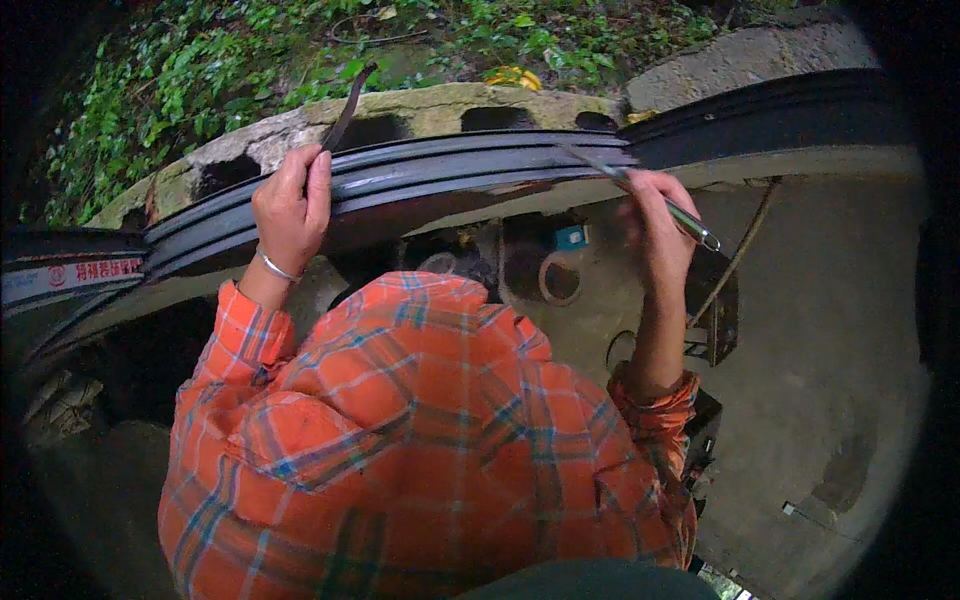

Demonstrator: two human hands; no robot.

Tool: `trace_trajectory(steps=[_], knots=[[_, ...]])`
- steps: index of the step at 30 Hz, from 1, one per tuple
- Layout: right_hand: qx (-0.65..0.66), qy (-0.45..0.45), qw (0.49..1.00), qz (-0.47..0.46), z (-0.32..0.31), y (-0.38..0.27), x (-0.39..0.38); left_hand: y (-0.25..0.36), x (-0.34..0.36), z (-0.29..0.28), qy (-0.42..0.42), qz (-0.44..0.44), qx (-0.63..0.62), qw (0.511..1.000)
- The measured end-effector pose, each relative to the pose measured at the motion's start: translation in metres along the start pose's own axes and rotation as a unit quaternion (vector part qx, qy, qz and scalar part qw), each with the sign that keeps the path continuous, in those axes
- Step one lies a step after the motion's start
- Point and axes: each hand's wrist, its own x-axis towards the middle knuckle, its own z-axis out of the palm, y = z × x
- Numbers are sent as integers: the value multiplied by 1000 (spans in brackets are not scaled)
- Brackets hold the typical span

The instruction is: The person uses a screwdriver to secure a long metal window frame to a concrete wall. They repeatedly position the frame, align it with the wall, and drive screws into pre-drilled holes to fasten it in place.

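My left hand (293, 207), with a metal bangle at its wrist, is closed around a thin, dark, slightly curved strip (350, 106). The strip sticks up past the thumb, over the stone edge; its kind I cannot make out. Over the right end of the grey metal sliding-window track (440, 168), my right hand (662, 228) grips a slim tool with a green and silver handle (690, 222) that has a hole at its end. The tool's thin, knife-like front part is blurred and points left across the track.
Beyond the track runs a mossy block ledge (430, 108) with dark hollows, then green plants (220, 100). Window frame parts (75, 272) flank the track. Below lie a concrete floor (800, 330), a round ring-shaped object (560, 278), a blue box (572, 237) and a leaning stick (740, 250).
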Motion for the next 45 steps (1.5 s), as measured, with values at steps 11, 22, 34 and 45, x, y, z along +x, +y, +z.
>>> trace_trajectory(steps=[11, 22, 34, 45], knots=[[-311, 44, 929, -194, -11, 6, 21, -34, -9, -44, 49, -57, 75, 994], [-10, -276, 958, 76, 113, -14, 23, -58, -18, -75, 126, -75, 128, 981], [53, -426, 901, 60, 211, -86, -6, -65, -25, -78, 156, -75, 75, 982], [-177, -296, 938, -43, 101, -85, 59, -78, -41, -78, 195, -130, -46, 971]])
